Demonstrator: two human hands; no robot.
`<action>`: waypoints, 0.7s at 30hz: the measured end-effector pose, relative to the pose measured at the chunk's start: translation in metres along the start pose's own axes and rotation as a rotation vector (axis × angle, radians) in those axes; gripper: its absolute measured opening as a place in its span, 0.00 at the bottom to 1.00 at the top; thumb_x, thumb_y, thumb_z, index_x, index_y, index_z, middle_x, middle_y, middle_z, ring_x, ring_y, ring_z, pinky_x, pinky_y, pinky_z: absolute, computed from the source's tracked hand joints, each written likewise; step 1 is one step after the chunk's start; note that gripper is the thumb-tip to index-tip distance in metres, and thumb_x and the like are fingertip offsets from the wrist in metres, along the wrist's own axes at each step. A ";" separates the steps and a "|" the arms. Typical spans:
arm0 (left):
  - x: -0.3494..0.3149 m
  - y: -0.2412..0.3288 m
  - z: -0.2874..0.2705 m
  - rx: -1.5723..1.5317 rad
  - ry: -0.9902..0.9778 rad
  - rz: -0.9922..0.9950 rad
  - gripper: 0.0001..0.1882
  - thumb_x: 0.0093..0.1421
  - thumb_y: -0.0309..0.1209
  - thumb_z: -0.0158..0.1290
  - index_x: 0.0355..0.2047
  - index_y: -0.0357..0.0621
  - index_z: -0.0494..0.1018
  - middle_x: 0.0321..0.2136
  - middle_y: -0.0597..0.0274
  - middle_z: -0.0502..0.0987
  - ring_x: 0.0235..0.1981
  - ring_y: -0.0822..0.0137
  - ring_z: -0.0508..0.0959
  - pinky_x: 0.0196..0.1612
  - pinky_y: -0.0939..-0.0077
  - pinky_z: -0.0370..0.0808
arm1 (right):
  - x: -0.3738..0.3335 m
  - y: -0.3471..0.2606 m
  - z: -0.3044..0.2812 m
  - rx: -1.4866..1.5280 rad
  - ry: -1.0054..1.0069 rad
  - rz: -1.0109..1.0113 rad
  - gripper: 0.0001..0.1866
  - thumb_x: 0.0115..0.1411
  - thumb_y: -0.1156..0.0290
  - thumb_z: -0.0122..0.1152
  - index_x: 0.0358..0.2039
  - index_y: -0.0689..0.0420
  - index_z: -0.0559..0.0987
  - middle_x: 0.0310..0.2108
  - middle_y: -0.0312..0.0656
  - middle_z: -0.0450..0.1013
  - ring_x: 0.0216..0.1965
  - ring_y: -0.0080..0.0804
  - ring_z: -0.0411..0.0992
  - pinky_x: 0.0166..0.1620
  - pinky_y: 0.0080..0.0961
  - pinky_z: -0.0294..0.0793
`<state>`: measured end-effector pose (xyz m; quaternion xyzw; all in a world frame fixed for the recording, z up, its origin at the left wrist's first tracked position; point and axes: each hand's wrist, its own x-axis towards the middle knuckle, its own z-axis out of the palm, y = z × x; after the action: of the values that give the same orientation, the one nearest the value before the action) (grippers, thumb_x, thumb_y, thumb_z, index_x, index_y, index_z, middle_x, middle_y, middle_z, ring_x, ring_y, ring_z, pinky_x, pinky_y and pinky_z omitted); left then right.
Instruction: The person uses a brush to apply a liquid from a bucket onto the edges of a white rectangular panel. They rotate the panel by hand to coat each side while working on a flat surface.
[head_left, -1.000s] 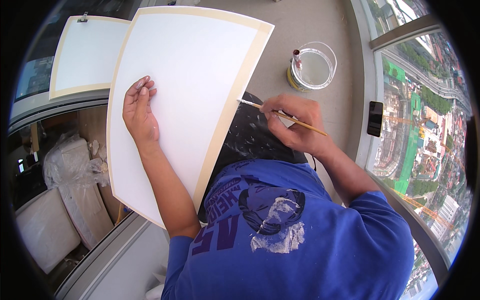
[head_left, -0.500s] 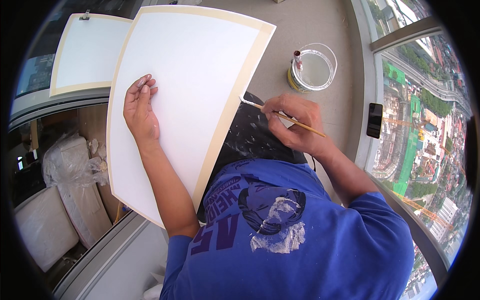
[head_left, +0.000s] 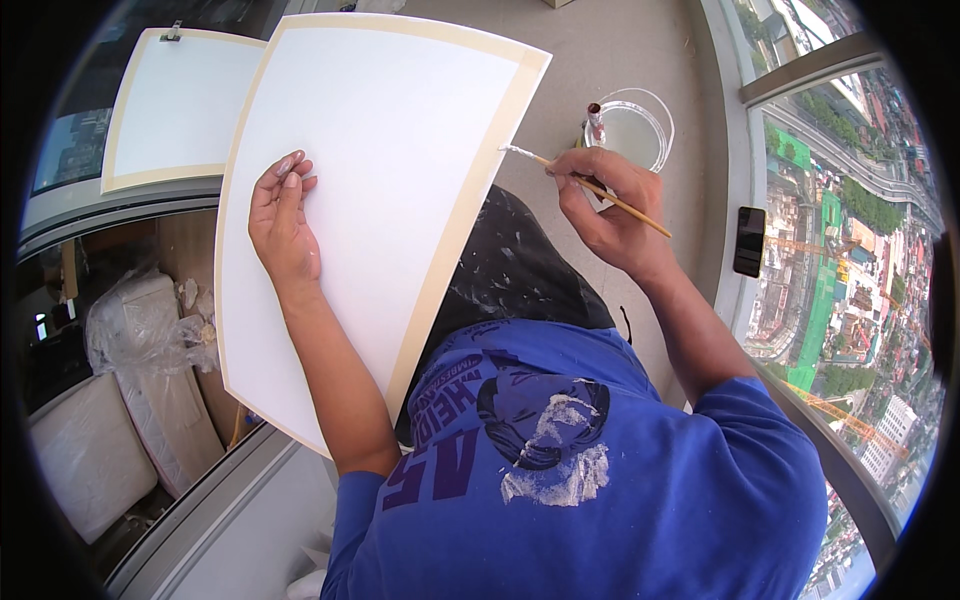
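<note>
A large white board with tan tape along its border leans across my lap. My right hand grips a thin wooden paintbrush in a pinch. The brush's white, paint-coated tip meets the board's taped right edge, at its upper part. My left hand rests over the left side of the board, fingers loosely curled and holding nothing, with the forearm lying across the board's lower part. Beyond my right hand stands a paint bucket with white paint on its rim; the hand partly hides it.
A second taped white board with a clip on top stands at the far left. Plastic-wrapped panels lie below it. On the right, a dark phone sits by the window frame. A brush or tool handle sticks up at the bucket.
My right hand has moved the paintbrush up and slightly right along the board's right edge, now covering part of the bucket. My left hand has stayed nearly still.
</note>
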<state>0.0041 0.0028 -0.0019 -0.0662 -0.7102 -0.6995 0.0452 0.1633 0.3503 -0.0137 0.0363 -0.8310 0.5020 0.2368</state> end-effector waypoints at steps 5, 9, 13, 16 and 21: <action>0.000 -0.001 -0.001 -0.002 -0.005 0.004 0.12 0.73 0.24 0.55 0.55 0.34 0.76 0.54 0.50 0.82 0.55 0.61 0.81 0.59 0.67 0.77 | 0.000 0.016 -0.006 0.574 0.071 0.365 0.13 0.63 0.78 0.61 0.47 0.64 0.82 0.32 0.44 0.83 0.29 0.25 0.79 0.33 0.20 0.76; 0.001 -0.001 -0.001 0.004 0.001 -0.003 0.12 0.73 0.24 0.55 0.55 0.33 0.76 0.54 0.50 0.82 0.55 0.61 0.81 0.59 0.67 0.77 | -0.005 0.014 -0.003 1.053 0.002 0.697 0.27 0.62 0.78 0.56 0.63 0.68 0.75 0.31 0.45 0.83 0.25 0.22 0.75 0.26 0.15 0.67; 0.001 -0.001 -0.001 -0.013 -0.013 0.010 0.13 0.73 0.24 0.55 0.55 0.32 0.76 0.54 0.49 0.82 0.55 0.61 0.81 0.59 0.67 0.76 | -0.017 -0.009 0.019 1.007 -0.212 0.751 0.44 0.58 0.79 0.52 0.77 0.67 0.57 0.29 0.46 0.81 0.24 0.24 0.75 0.26 0.17 0.68; 0.000 0.002 0.003 -0.011 -0.007 0.005 0.14 0.73 0.24 0.55 0.55 0.32 0.76 0.54 0.50 0.82 0.55 0.61 0.80 0.59 0.67 0.76 | -0.017 -0.011 0.030 0.957 -0.189 0.713 0.47 0.58 0.79 0.53 0.79 0.65 0.52 0.28 0.46 0.82 0.23 0.24 0.75 0.26 0.17 0.70; -0.002 0.005 0.004 -0.005 0.008 0.001 0.14 0.73 0.25 0.55 0.56 0.32 0.76 0.54 0.50 0.82 0.55 0.61 0.80 0.59 0.67 0.76 | -0.012 -0.013 0.034 0.919 -0.208 0.696 0.48 0.58 0.79 0.53 0.80 0.64 0.51 0.28 0.46 0.81 0.23 0.24 0.76 0.26 0.18 0.70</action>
<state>0.0074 0.0069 0.0028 -0.0636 -0.7081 -0.7016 0.0482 0.1653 0.3131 -0.0216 -0.0906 -0.5102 0.8528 -0.0649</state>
